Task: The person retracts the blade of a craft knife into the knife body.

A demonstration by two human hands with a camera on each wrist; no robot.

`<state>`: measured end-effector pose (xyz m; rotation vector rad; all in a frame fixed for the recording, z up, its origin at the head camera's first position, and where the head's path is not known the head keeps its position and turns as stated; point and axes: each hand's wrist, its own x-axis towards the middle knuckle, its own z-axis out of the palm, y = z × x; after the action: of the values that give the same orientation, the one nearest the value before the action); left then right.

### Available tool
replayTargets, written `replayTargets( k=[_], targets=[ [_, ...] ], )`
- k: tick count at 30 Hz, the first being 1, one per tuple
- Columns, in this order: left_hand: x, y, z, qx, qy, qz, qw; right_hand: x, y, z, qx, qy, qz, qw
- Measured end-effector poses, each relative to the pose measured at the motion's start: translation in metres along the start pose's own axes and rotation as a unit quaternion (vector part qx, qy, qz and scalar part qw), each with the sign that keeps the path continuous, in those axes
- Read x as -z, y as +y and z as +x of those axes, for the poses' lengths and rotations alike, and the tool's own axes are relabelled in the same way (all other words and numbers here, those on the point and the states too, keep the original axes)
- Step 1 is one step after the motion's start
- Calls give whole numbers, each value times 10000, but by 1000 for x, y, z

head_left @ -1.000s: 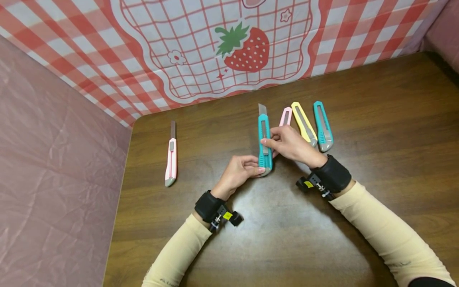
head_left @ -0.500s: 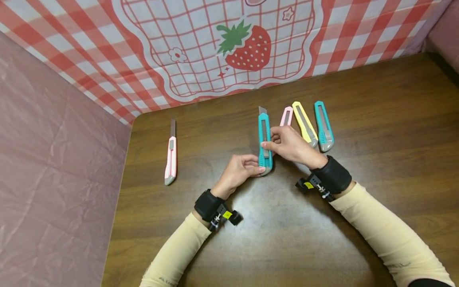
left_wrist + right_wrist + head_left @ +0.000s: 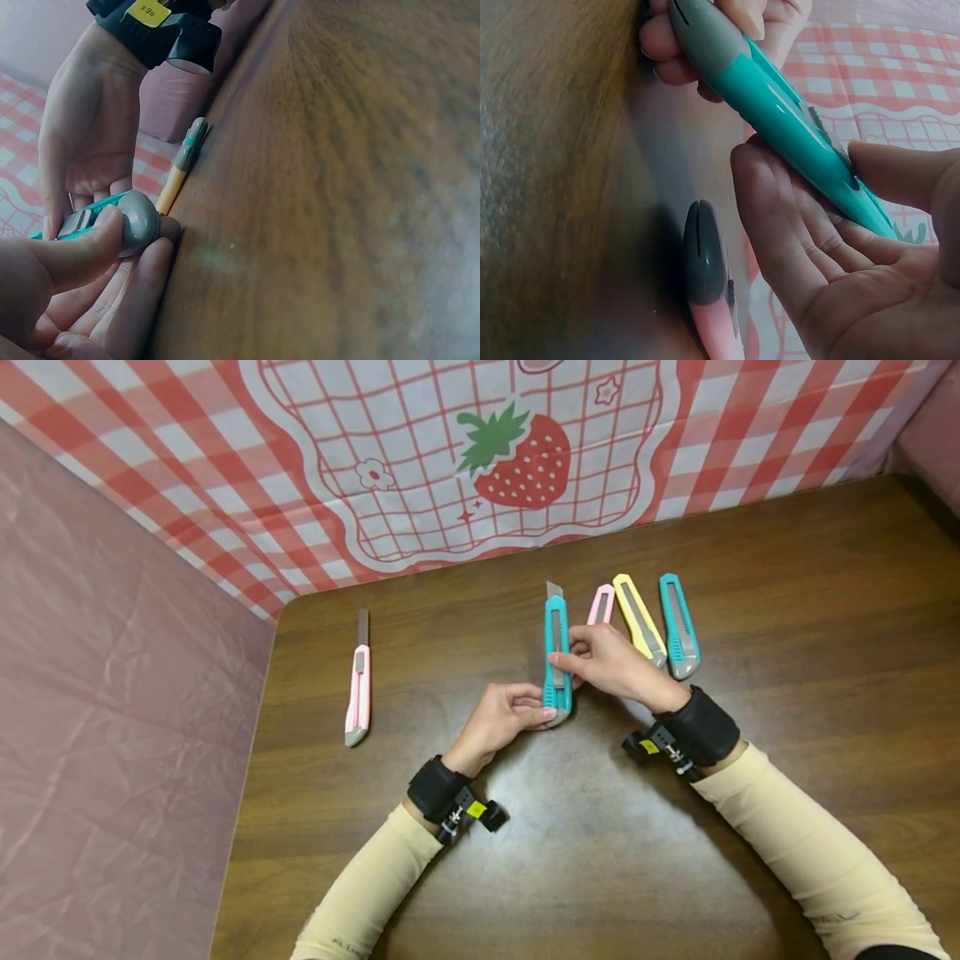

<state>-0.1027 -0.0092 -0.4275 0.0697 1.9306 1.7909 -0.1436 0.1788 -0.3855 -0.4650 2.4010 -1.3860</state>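
Observation:
A teal box cutter [image 3: 557,625] is held between my two hands, a short piece of blade [image 3: 554,589] showing at its far end. My left hand [image 3: 497,720] pinches the grey end cap [image 3: 139,223] between thumb and fingers. Along the middle of the cutter, my right hand [image 3: 617,667] grips it, thumb against the slider [image 3: 829,135] and fingers under the body. Beside that hand lies a pink box cutter [image 3: 600,605], partly hidden by it. Farther right lie a yellow box cutter [image 3: 637,617] and a second teal box cutter [image 3: 678,625], no blades projecting.
Off to the left on the wooden table [image 3: 450,877] lies another pink box cutter [image 3: 358,693], its blade extended. A checked strawberry cloth [image 3: 525,460] hangs along the back edge, and pink fabric [image 3: 112,693] hangs at the left.
The blade of the held teal cutter projects less than before, and its slider has moved slightly toward the end cap with my right thumb. The left hand keeps its hold.

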Motion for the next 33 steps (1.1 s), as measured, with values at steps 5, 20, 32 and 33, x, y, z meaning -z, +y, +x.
replayTargets(
  k=[5, 20, 32, 33],
  targets=[
    [0, 0, 0, -3, 0, 32, 10000, 1, 0, 0, -62, -53, -30, 10000],
    [0, -1, 1, 155, 61, -81, 9998, 0, 4, 1, -620, -596, -32, 9963],
    [1, -2, 1, 122, 27, -43, 9999, -2, 3, 1, -337, -375, -526, 9973],
    [1, -2, 1, 123, 28, -44, 9999, -2, 3, 1, -339, -369, -529, 9973]
  ],
)
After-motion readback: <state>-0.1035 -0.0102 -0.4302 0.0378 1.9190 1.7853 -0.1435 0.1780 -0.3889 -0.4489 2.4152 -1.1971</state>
